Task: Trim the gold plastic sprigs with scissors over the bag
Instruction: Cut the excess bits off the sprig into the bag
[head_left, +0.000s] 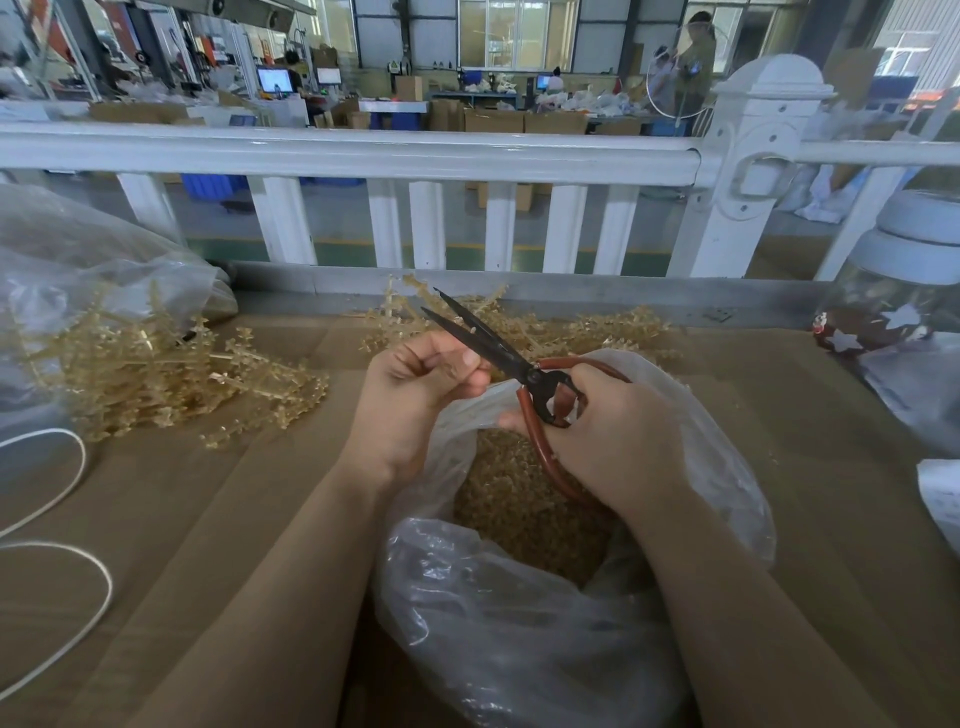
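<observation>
1. Gripping the red-brown loop handles of the scissors (498, 353), the right hand (613, 436) sits right of centre in the frame, fingers curled through and round the loops; the black blades stand slightly parted and point toward the upper left.
2. At the centre of the frame the left hand (415, 395) has its fingers curled and thumb pressed to the fingertips, pinching something small just beside the blades; what it pinches is too small to tell.
3. Below both hands, in the lower centre of the frame, lies the open clear plastic bag (519, 639), with a heap of gold trimmings (524, 509) inside it.
4. A pile of gold plastic sprigs (156, 374) lies at the left of the frame, partly spilling from a second clear bag (78, 260); more sprigs (597, 332) lie behind the hands, above centre.
5. Brown cardboard (234, 519) covers the work surface, and a white cord (62, 561) loops at the lower left.
6. A white railing (363, 150) crosses the upper frame, and a jar (904, 291) with a white lid stands at the right edge.
</observation>
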